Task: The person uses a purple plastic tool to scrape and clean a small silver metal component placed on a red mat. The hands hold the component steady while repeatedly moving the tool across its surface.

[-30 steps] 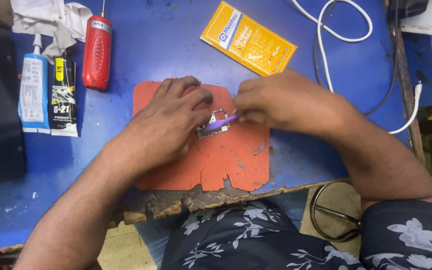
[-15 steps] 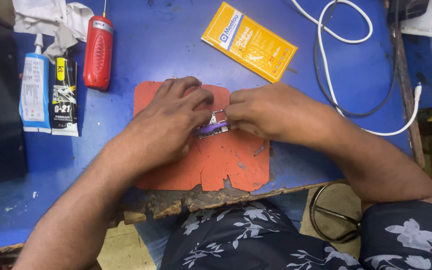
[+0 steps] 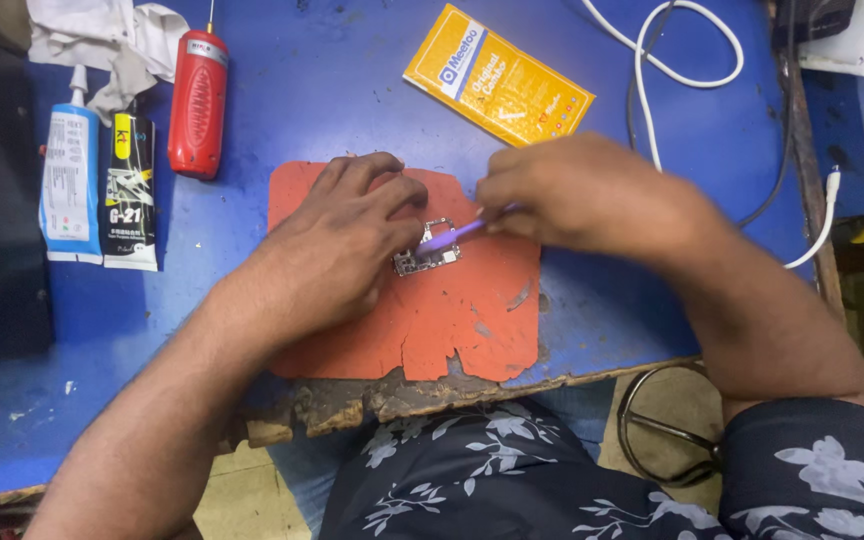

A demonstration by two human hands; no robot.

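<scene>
- Left hand (image 3: 337, 250), fingers curled down, pins the small circuit board (image 3: 428, 255) to the orange mat (image 3: 452, 320) at frame centre.
- Right hand (image 3: 582, 195) pinches a purple tool (image 3: 452, 235), whose tip touches the board's upper edge.
- Red screwdriver (image 3: 197, 100) and two glue tubes (image 3: 97, 180) lie upper left; a yellow packet (image 3: 497, 80) lies at top centre on the blue table (image 3: 332, 80).

L hand (image 3: 347, 240) palm down, fingers curled & pressing; R hand (image 3: 582, 195) fingers pinched shut; both forearms angle in from below.
</scene>
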